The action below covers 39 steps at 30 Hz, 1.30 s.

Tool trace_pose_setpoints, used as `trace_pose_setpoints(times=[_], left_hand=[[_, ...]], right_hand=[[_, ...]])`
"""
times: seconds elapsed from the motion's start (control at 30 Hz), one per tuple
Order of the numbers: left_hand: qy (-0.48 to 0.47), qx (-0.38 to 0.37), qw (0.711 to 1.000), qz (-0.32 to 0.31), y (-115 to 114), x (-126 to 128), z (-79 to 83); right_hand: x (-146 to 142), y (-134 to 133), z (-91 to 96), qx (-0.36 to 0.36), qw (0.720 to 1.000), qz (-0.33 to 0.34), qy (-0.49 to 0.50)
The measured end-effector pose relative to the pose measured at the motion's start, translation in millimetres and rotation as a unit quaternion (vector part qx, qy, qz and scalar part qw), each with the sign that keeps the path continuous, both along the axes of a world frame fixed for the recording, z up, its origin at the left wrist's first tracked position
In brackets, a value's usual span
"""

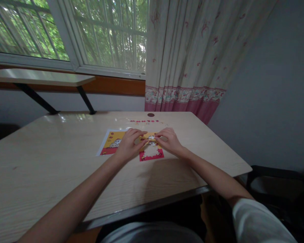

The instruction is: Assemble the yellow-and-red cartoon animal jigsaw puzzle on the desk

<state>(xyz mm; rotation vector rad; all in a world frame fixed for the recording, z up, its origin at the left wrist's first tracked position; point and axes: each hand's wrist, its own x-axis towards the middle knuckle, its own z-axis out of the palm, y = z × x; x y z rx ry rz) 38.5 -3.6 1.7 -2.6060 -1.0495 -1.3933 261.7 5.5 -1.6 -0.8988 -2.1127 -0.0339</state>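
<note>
A partly joined jigsaw puzzle (152, 157) lies on the table, yellow in its upper part with a red lower border; pale tabletop shows inside it. Above its upper part, a small whitish puzzle piece (151, 137) is between my two hands. My left hand (132, 141) has thumb and forefinger closed at its left side. From the right, my right hand (170, 140) pinches it with thumb and forefinger. Partly under my left hand is a printed reference picture (111, 141) of a white cartoon animal on yellow and red. My fingers cover some of the puzzle.
Behind the puzzle, several red pieces (144, 121) stand in a row, with a few paler pieces (148, 124) nearby. A dark round disc (150, 115) sits near the table's back edge. A raised shelf (40, 77) is at back left, a curtain (182, 67) behind, a dark chair (276, 175) at right.
</note>
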Motion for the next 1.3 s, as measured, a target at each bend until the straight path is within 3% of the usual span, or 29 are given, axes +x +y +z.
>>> trace_pose_setpoints(times=[0.13, 0.27, 0.47, 0.9, 1.3], left_hand=[[0.075, -0.052, 0.996, 0.011, 4.1, -12.0, -3.2], [0.17, -0.088, 0.981, -0.018, 6.7, -18.3, -11.2], [0.215, -0.108, 0.969, -0.055, 3.3, -11.3, -16.4], [0.271, -0.09, 0.958, -0.028, 2.5, -9.9, -16.4], [0.264, -0.066, 0.962, -0.033, 3.3, -8.1, -15.0]], right_hand=[[1.2, 9.2, -8.9, -0.096, 0.995, -0.009, -0.026], [1.7, 17.7, -20.1, -0.171, 0.983, 0.005, -0.067], [2.1, 19.6, -24.8, -0.188, 0.979, 0.012, -0.083], [-1.8, 19.6, -26.7, -0.215, 0.975, -0.014, -0.046], [-6.6, 35.6, -33.0, -0.329, 0.944, -0.017, 0.014]])
